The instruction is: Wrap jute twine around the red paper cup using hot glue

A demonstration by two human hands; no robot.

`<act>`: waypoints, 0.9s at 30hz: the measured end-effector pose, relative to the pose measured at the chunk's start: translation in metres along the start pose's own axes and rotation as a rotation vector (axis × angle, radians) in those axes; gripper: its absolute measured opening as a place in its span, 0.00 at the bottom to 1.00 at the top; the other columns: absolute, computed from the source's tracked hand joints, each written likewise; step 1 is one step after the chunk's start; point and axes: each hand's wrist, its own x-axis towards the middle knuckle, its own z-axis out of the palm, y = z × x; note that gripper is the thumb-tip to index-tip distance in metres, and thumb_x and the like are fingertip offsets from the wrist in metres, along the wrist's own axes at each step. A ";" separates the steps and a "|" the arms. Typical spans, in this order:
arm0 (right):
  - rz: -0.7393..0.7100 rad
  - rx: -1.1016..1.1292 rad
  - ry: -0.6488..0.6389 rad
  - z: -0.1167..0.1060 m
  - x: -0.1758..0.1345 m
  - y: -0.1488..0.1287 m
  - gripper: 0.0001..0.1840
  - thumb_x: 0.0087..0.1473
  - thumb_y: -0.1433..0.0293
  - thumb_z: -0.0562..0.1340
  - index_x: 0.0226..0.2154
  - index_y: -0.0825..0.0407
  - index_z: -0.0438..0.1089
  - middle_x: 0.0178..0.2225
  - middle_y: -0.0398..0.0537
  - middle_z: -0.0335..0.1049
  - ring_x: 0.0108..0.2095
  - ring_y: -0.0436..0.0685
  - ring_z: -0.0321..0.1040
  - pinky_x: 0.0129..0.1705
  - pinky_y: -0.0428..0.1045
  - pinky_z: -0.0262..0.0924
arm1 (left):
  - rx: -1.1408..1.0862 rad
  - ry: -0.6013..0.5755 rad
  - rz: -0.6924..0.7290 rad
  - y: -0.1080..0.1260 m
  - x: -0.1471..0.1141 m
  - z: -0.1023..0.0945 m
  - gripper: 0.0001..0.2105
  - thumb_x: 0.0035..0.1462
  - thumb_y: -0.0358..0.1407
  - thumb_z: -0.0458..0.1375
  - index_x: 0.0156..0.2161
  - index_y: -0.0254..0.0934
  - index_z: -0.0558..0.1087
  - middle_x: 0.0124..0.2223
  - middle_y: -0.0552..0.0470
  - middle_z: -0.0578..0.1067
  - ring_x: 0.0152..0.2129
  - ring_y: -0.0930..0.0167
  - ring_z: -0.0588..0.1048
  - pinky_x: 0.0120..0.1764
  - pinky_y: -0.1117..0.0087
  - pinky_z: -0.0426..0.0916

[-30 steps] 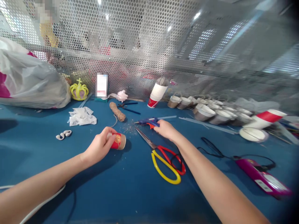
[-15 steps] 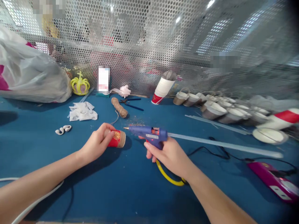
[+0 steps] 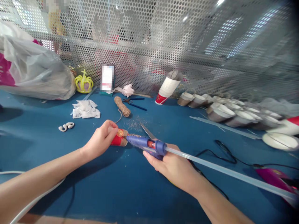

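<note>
My left hand (image 3: 102,135) is closed around a red paper cup (image 3: 116,141) that lies on its side, its end wrapped in brown twine. From the cup a strand runs back to a twine spool (image 3: 122,106). In my right hand (image 3: 171,161) is a blue hot glue gun (image 3: 144,143), with a long clear glue stick (image 3: 210,165) sticking out of its rear. The gun's nozzle is at the twine-wrapped end of the cup; whether it touches cannot be made out. Scissors (image 3: 147,130), partly hidden behind the gun, show a blade pointing away.
Blue-handled pliers (image 3: 136,104) lie behind the spool. Stacked paper cups (image 3: 169,85) and several wrapped cups (image 3: 219,113) stand along the mesh. White earbuds (image 3: 66,126), crumpled white paper (image 3: 86,109), a yellow crown (image 3: 84,82) and a plastic bag (image 3: 39,68) are left; a purple power strip (image 3: 273,180) is right.
The glue gun has tilted and its nozzle has come to the cup's twine-wrapped end. The scissors blade now shows behind it. My left hand keeps its hold on the cup. The view has shifted slightly.
</note>
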 end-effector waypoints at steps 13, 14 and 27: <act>-0.017 -0.043 -0.018 -0.006 -0.001 -0.011 0.07 0.52 0.68 0.55 0.24 0.50 0.62 0.21 0.40 0.65 0.21 0.49 0.61 0.26 0.45 0.58 | 0.047 -0.002 0.040 -0.001 -0.001 0.000 0.08 0.57 0.39 0.46 0.35 0.37 0.62 0.19 0.60 0.64 0.17 0.76 0.63 0.21 0.77 0.55; -0.012 -0.044 -0.033 -0.007 -0.002 -0.012 0.07 0.52 0.68 0.55 0.24 0.50 0.62 0.21 0.40 0.65 0.21 0.49 0.61 0.26 0.45 0.58 | 0.049 -0.002 0.042 -0.001 -0.001 0.000 0.08 0.57 0.39 0.46 0.35 0.37 0.62 0.20 0.60 0.64 0.17 0.76 0.64 0.22 0.77 0.55; 0.009 -0.181 0.041 -0.003 0.001 -0.004 0.09 0.50 0.65 0.55 0.23 0.51 0.63 0.16 0.42 0.63 0.17 0.51 0.59 0.22 0.47 0.55 | 0.049 -0.060 0.233 -0.009 -0.005 0.001 0.06 0.59 0.37 0.44 0.37 0.37 0.60 0.20 0.60 0.65 0.16 0.77 0.61 0.22 0.78 0.57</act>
